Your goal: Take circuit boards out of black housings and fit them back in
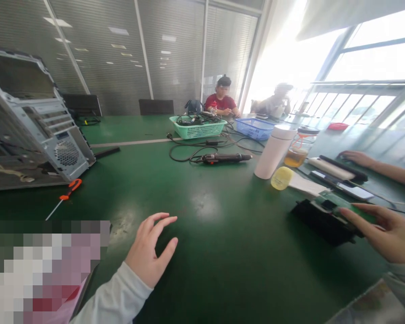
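My left hand (152, 249) is held low over the green table (202, 252), its fingers apart with nothing between them. At the right, my right hand (386, 229) grips a black part with a green circuit board (327, 216), thumb on top and fingers along the board's far side. The part is tilted, and I cannot tell whether it touches the table. A white sheet (310, 184) and a yellow round-topped object (282, 178) lie just beyond it. Further off, a black electric screwdriver (227, 158) rests on its side with its cable attached.
An open metal computer case (67, 150) stands at left, an orange-handled screwdriver (70, 189) before it. A green basket (199, 130) of cables, a blue basket (254, 130), a pale bottle (273, 153) and a jar (297, 150) stand beyond. Another person's hand (357, 158) rests at right.
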Demonstrator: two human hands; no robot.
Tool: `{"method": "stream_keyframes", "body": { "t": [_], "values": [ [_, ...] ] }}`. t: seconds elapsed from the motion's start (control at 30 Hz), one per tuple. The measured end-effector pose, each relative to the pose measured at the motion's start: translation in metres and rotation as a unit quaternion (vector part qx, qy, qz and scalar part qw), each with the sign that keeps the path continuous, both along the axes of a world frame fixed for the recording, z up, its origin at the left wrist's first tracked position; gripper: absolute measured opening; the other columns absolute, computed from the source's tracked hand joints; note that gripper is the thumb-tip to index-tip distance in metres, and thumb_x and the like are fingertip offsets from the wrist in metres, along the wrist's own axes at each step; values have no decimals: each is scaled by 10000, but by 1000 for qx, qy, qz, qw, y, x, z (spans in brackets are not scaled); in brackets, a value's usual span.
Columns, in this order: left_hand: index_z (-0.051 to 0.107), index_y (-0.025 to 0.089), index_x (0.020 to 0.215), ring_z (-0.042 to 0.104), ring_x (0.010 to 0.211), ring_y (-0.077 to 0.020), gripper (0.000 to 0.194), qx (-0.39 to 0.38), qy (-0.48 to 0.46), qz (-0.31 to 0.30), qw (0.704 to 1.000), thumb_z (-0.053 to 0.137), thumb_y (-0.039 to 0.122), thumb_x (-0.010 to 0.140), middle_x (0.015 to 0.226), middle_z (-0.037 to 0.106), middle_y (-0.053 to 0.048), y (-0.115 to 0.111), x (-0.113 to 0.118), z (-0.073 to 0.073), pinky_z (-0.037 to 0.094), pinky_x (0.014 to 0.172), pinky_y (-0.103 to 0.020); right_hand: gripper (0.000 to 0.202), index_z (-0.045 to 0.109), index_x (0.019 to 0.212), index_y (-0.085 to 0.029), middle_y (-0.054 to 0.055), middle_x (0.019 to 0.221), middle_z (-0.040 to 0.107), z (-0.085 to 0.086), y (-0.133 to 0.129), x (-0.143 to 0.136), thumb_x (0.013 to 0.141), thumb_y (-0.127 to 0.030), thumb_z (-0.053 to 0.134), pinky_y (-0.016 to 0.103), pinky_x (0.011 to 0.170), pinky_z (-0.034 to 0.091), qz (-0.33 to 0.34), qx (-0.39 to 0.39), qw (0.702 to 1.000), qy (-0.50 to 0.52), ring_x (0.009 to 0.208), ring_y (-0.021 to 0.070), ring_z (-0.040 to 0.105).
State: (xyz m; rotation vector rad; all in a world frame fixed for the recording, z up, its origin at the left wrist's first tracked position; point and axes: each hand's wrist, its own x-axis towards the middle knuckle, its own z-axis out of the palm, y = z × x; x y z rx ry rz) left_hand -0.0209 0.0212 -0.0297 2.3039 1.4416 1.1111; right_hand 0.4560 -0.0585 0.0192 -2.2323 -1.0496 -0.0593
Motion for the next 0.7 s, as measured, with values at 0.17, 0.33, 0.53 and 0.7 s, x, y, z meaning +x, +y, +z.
{"method": "stream_keyframes", "body": {
  "t": [0.17,0.33,0.53,0.7],
  "values": [
    [641,230,1079,550,1075,-304,312,-18,-20,-7,1000,478,368,852,1114,598,-101,0,0,3,442,946,-552,446,645,951,-236,129,893,675,6,11,-10,605,-507,717,377,708,464,0,-93,994,66,873,298,630],
    [649,232,1058,556,1059,-291,294,-26,-32,-9,999,486,359,847,1097,610,-98,1,-1,3,444,946,-528,511,628,984,-217,147,966,668,1,15,-9,593,-539,696,400,727,464,26,-89,994,62,903,326,626],
    [651,250,1042,554,1056,-285,276,-42,-34,-11,998,489,356,845,1086,618,-88,0,0,4,441,945,-523,545,613,983,-242,136,973,667,-6,10,-15,544,-550,710,412,681,477,18,-71,995,70,836,327,637],
    [651,251,1029,557,1053,-285,261,-40,-34,-16,998,492,349,846,1077,618,-86,0,0,4,440,945,-521,526,607,951,-246,130,924,671,-10,11,-19,547,-566,711,409,654,484,25,-70,995,66,801,321,642]
  ]
}}
